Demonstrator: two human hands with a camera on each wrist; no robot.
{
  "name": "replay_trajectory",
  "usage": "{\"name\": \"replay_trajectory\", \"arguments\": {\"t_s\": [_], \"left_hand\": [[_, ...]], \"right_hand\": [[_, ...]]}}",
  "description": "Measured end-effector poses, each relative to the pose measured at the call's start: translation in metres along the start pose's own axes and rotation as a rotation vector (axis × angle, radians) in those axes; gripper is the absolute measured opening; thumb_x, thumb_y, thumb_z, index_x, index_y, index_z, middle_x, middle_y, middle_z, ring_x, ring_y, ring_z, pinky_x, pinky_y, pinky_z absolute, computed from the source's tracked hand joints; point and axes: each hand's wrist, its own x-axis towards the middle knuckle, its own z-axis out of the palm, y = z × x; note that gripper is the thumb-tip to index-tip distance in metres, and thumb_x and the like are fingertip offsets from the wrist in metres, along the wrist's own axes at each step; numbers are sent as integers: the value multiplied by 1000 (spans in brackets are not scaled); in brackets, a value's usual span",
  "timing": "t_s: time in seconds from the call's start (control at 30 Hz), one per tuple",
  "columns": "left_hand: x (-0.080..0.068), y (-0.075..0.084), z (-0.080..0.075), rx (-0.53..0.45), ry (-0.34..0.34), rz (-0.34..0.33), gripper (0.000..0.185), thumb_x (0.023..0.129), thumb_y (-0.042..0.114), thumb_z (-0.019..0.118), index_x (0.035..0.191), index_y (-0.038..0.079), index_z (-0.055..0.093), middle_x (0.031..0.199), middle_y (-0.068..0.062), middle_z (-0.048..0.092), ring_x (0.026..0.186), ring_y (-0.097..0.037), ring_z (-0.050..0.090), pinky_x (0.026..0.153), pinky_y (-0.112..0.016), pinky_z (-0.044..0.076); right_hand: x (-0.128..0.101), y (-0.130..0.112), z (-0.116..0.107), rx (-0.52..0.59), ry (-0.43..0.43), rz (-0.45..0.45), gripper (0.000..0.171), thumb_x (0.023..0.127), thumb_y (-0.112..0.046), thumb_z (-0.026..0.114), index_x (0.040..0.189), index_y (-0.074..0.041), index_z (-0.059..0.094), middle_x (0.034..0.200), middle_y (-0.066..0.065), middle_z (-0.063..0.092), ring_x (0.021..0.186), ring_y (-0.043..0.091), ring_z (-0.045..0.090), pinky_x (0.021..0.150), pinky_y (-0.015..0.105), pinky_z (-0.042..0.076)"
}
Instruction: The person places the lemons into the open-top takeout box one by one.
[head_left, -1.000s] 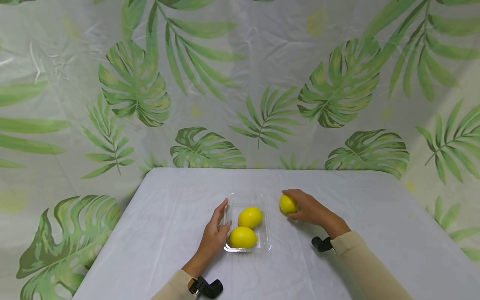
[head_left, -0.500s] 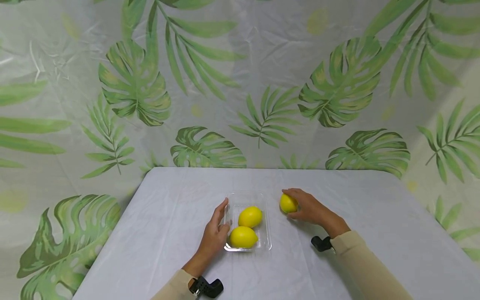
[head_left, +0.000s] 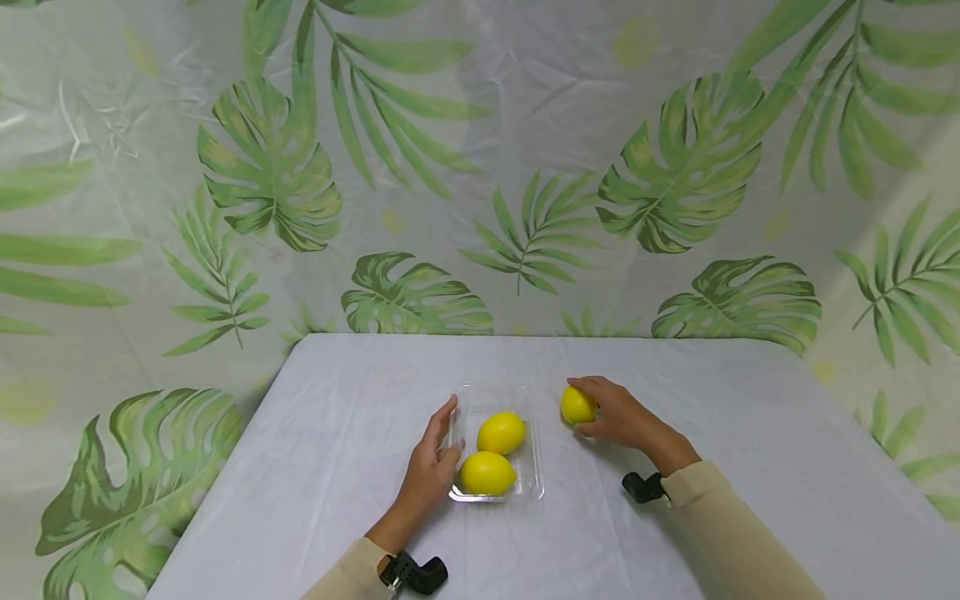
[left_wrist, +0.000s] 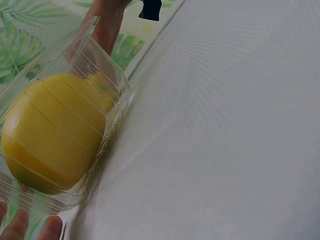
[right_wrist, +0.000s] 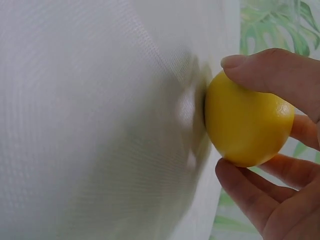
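Note:
A clear plastic container (head_left: 534,467) stands on the table with two yellow lemons in it, the nearer lemon (head_left: 487,473) lying just in front of the farther lemon (head_left: 501,433). My left hand (head_left: 429,467) holds the container by its left side, thumb at the rim and fingers along the outer wall. In the left wrist view, its fingertips (left_wrist: 50,229) show beside the clear wall, with a lemon (left_wrist: 55,135) seen through it. To the right of the container, my right hand (head_left: 618,419) grips a third lemon (head_left: 577,406) between thumb and fingers, close against the tablecloth (right_wrist: 110,120).
A white cloth covers the table (head_left: 337,433), whose far edge meets a leaf-patterned backdrop (head_left: 540,150). Black wrist cameras sit on the left wrist (head_left: 416,575) and right wrist (head_left: 642,488). The container's right wall lies between its lemons and the right hand.
Almost nothing differs: both hands keep their places at the container and the third lemon. The whole scene shifts only very slightly in the head view.

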Motion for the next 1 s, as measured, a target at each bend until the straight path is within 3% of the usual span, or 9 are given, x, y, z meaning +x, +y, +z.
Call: {"name": "replay_trajectory", "arguments": {"t_s": [0.17, 0.27, 0.47, 0.53, 0.63, 1.0], "left_hand": [[0, 0, 0, 12, 2, 4, 63, 93, -7, 44, 151, 13, 29, 157, -8, 28, 141, -26, 30, 96, -37, 49], [0, 1, 0, -1, 2, -4, 63, 93, -7, 44, 151, 14, 29, 156, -5, 29, 141, -23, 30, 99, -38, 46], [0, 8, -1, -9, -1, -1, 63, 92, -10, 43, 151, 10, 28, 156, -14, 28, 141, -29, 29, 100, -41, 44], [0, 2, 0, -7, 4, -3, 64, 93, -9, 43, 151, 13, 29, 156, -13, 28, 141, -28, 29, 102, -45, 40], [0, -1, 0, 2, 6, 4, 63, 93, -7, 44, 151, 13, 29, 156, -8, 28, 141, -26, 29, 100, -44, 44], [-1, 1, 0, 2, 5, -1, 63, 93, -6, 45, 151, 13, 29, 156, -7, 29, 141, -24, 30, 103, -46, 40]], "right_hand": [[0, 0, 1, -8, 18, 2, 73, 76, -15, 80, 140, 1, 47, 136, 21, 50, 121, 37, 50, 100, 52, 42], [0, -1, 2, -4, 37, -7, 73, 76, -15, 80, 139, 1, 48, 135, 21, 51, 120, 36, 51, 100, 52, 43], [-1, -5, 1, 3, 63, -29, 72, 76, -14, 80, 138, 1, 48, 134, 21, 52, 119, 37, 52, 99, 52, 43], [-1, -6, 0, 6, 70, -35, 71, 76, -15, 80, 138, 1, 48, 134, 21, 52, 120, 37, 52, 100, 52, 43], [-1, -8, -1, 4, 83, -41, 71, 77, -16, 80, 139, 0, 48, 134, 20, 53, 119, 36, 52, 99, 52, 43], [-3, -17, -4, 27, 132, -69, 72, 78, -17, 79, 140, 0, 47, 131, 20, 54, 109, 32, 57, 91, 48, 50]]}}
